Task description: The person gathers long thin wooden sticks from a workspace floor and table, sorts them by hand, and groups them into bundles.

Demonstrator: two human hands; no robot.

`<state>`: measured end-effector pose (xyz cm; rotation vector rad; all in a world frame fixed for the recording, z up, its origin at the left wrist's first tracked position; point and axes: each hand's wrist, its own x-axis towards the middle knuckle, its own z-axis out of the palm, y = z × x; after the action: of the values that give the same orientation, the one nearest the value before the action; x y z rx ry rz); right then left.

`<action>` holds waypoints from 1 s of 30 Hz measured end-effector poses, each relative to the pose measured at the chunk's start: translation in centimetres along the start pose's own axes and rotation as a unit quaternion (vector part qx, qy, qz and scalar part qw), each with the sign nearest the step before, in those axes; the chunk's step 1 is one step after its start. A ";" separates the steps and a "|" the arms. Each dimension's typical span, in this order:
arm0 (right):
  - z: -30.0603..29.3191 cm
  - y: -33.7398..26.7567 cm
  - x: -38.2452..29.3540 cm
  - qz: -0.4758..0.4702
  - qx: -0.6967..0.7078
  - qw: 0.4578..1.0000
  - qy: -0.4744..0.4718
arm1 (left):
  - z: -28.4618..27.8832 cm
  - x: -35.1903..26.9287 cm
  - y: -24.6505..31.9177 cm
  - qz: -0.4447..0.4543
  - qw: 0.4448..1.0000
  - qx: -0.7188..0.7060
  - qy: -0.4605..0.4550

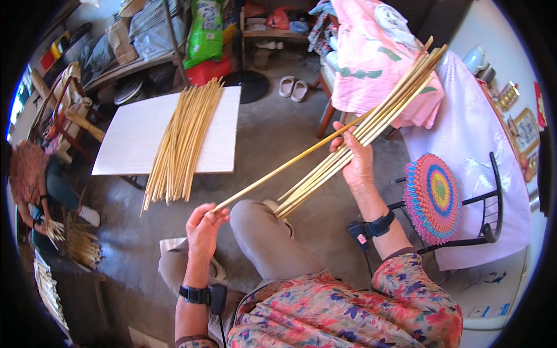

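Note:
My right hand (pixel 358 157) grips a bundle of long, straw-coloured plant stalks (pixel 394 102), which slants up and to the right past my knee. Between the fingertips of my left hand (pixel 204 226) is the near end of a single stalk (pixel 278 168). That stalk runs apart from the bundle at its lower end and meets it near my right hand. Ahead and to the left, a thick pile of similar stalks (pixel 182 139) lies across a low white table (pixel 126 135), its ends sticking out past the table's near edge.
A stool with a colourful woven round cover (pixel 435 198) stands to my right, beside a cloth-covered table (pixel 470 117). A pink blanket (pixel 370 56) drapes a chair ahead. Slippers (pixel 292 88) lie on the floor. At far left, another person (pixel 32 178) holds stalks.

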<state>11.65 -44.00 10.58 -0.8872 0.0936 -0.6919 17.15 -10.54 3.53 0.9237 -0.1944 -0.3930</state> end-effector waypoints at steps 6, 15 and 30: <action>0.4 -0.7 0.2 -0.030 0.011 0.999 -0.011 | -0.1 0.2 -1.4 -0.024 0.995 0.097 -0.006; 0.7 -1.0 0.0 -0.022 0.002 1.000 -0.013 | 1.4 0.5 -0.4 -0.149 0.924 0.329 -0.129; -0.4 -1.4 0.3 -0.021 -0.021 1.000 -0.009 | 1.0 0.6 -1.1 -0.050 0.959 0.273 -0.062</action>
<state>11.02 -45.07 11.47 -0.9378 0.0743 -0.7226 17.09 -12.06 3.23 1.4588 -0.3843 -0.5039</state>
